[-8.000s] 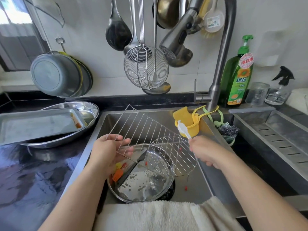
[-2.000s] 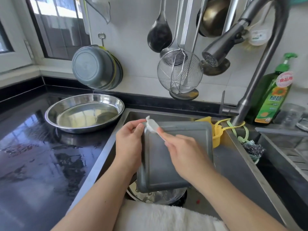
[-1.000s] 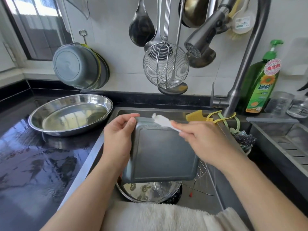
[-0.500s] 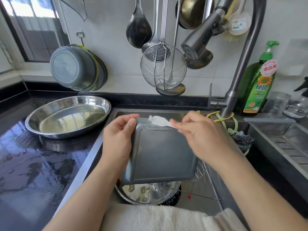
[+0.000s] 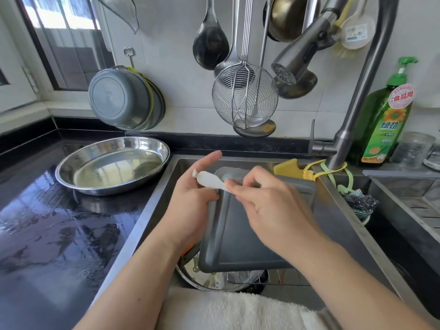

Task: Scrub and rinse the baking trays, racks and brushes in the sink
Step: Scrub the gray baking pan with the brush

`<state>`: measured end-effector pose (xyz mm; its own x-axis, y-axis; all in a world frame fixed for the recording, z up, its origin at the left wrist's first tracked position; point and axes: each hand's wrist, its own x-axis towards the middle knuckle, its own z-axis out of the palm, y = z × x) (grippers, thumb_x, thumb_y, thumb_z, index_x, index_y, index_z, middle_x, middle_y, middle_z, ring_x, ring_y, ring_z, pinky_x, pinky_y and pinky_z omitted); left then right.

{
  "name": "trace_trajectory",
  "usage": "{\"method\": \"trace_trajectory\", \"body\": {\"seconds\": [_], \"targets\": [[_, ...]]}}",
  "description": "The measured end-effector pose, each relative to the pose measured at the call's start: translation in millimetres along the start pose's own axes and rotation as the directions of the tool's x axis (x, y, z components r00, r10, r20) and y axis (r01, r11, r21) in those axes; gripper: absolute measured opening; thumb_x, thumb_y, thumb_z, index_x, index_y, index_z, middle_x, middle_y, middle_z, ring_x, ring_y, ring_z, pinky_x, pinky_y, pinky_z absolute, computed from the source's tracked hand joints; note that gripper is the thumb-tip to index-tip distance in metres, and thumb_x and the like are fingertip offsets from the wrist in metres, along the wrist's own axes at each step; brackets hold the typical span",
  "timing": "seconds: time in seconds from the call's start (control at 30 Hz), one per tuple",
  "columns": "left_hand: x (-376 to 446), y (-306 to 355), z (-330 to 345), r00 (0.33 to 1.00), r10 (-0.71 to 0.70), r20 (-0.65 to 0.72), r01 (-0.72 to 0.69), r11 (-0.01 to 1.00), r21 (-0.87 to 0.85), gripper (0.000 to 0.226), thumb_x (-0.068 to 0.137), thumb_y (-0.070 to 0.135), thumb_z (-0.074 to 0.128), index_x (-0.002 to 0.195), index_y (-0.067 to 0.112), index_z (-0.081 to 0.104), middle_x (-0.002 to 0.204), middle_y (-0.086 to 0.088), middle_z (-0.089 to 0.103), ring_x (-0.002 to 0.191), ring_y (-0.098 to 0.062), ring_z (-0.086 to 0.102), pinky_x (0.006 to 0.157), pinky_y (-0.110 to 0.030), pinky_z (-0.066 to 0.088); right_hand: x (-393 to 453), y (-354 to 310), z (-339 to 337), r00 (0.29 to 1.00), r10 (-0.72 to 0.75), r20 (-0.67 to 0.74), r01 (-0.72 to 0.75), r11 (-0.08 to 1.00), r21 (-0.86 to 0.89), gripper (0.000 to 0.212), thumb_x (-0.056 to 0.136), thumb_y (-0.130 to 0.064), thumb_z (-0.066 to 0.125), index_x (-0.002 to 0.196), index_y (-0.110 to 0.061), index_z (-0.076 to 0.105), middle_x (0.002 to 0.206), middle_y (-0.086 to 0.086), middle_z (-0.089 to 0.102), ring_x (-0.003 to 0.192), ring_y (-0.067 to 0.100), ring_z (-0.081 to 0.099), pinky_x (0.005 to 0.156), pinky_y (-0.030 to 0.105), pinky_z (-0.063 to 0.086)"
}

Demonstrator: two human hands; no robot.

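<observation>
A dark grey rectangular baking tray (image 5: 240, 236) is held bottom-up and tilted over the sink (image 5: 342, 225). My left hand (image 5: 192, 201) grips its upper left edge, thumb on the tray's bottom and index finger lifted straight. My right hand (image 5: 266, 206) pinches the handle of a small white brush (image 5: 210, 181), whose head lies against the tray's top left corner by my left hand. Under the tray a wire rack (image 5: 281, 277) and a round steel pan (image 5: 202, 275) lie in the sink, mostly hidden.
A steel oval dish (image 5: 112, 165) stands on the wet black counter (image 5: 59, 222) at left. The faucet (image 5: 297, 60) hangs over the sink, utensils above it. A yellow holder (image 5: 290, 166), a steel scourer (image 5: 359, 203) and a green soap bottle (image 5: 385, 120) are at right. A white towel (image 5: 233, 310) lies in front.
The brush head has slid left along the tray's top edge onto the corner by my left hand. My left index finger has lifted off the tray. The tray sits slightly lower.
</observation>
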<state>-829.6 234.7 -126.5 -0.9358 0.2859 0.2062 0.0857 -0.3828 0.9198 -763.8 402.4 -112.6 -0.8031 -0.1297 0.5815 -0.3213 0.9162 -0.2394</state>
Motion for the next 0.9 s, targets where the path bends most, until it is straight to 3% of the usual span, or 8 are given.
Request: {"method": "trace_trajectory", "body": {"seconds": [0.1,0.2,0.3,0.43,0.57,0.63,0.77,0.9], "targets": [[-0.1,2.9,1.2,1.000,0.001,0.028,0.001,0.997,-0.072,0.080,0.073,-0.021,0.050,0.141,0.019,0.057,0.075,-0.011,0.063,0.074,-0.020,0.062,0.081,-0.031,0.052,1.7,4.3,-4.4,0.998,0.061,-0.021,-0.061,0.998,-0.029,0.026,0.101,-0.034,0.061,0.123,-0.045,0.069,0.088,-0.010,0.047,0.061,0.015,0.048,0.046,0.037,0.043],[-0.7,4.0,3.7,0.999,0.002,0.051,0.000,0.998,-0.058,0.079,0.079,-0.025,0.046,0.147,0.014,0.049,0.069,-0.007,0.067,0.069,-0.015,0.066,0.076,-0.021,0.055,-0.7,4.9,-4.4,0.994,0.094,-0.054,-0.096,0.994,-0.041,0.027,0.099,-0.030,0.065,0.123,-0.041,0.071,0.088,-0.010,0.048,0.061,0.014,0.049,0.044,0.035,0.041],[-3.2,6.5,4.3,0.992,-0.080,0.102,0.090,0.991,-0.099,0.062,0.079,-0.020,0.050,0.134,0.006,0.058,0.103,-0.020,0.076,0.095,-0.028,0.073,0.081,-0.028,0.060,-1.8,-0.5,0.1,0.992,0.106,-0.063,-0.110,0.992,-0.061,0.031,0.100,-0.027,0.063,0.129,-0.038,0.068,0.086,-0.009,0.048,0.059,0.017,0.050,0.044,0.035,0.043],[-6.4,2.9,0.6,0.951,-0.273,0.146,0.252,0.956,0.150,0.033,0.098,-0.013,0.045,0.114,-0.004,0.072,0.108,-0.025,0.074,0.094,-0.034,0.072,0.085,-0.039,0.060,-1.5,12.1,2.7,0.982,0.190,-0.009,-0.190,0.976,-0.108,0.034,0.102,-0.028,0.059,0.133,-0.039,0.065,0.090,-0.009,0.048,0.065,0.020,0.054,0.051,0.037,0.049],[-6.6,-4.1,4.6,0.970,-0.243,0.005,0.231,0.928,0.291,0.030,0.103,-0.005,0.050,0.096,0.004,0.078,0.091,-0.017,0.078,0.083,-0.028,0.073,0.080,-0.036,0.060,-4.2,12.4,3.4,0.977,0.202,0.068,-0.196,0.977,-0.088,0.035,0.103,-0.030,0.057,0.136,-0.039,0.063,0.090,-0.012,0.048,0.072,0.013,0.055,0.057,0.039,0.054],[-3.5,-2.2,5.2,0.975,-0.217,-0.044,0.221,0.942,0.252,0.027,0.102,-0.006,0.052,0.093,0.003,0.076,0.087,-0.015,0.077,0.080,-0.026,0.072,0.077,-0.034,0.060,-4.7,6.9,2.3,0.982,0.178,0.060,-0.174,0.982,-0.076,0.037,0.103,-0.028,0.057,0.138,-0.038,0.061,0.088,-0.012,0.049,0.072,0.012,0.055,0.056,0.039,0.054],[-1.2,19.0,2.0,0.974,-0.227,-0.020,0.226,0.974,-0.028,0.028,0.098,-0.007,0.053,0.118,0.000,0.073,0.103,-0.025,0.075,0.087,-0.033,0.071,0.082,-0.042,0.060,-4.3,0.3,-2.9,0.989,0.147,-0.024,-0.148,0.989,-0.026,0.040,0.102,-0.024,0.056,0.142,-0.032,0.059,0.086,-0.010,0.049,0.068,0.016,0.053,0.054,0.041,0.051],[0.2,27.7,1.9,0.982,-0.095,-0.161,0.075,0.989,-0.125,0.030,0.091,-0.008,0.057,0.114,0.002,0.073,0.094,-0.019,0.074,0.077,-0.026,0.070,0.074,-0.035,0.059,-3.9,-6.1,-0.8,0.996,0.080,-0.027,-0.080,0.997,0.017,0.044,0.102,-0.025,0.049,0.144,-0.028,0.056,0.087,-0.010,0.048,0.065,0.021,0.055,0.053,0.047,0.051]]}}
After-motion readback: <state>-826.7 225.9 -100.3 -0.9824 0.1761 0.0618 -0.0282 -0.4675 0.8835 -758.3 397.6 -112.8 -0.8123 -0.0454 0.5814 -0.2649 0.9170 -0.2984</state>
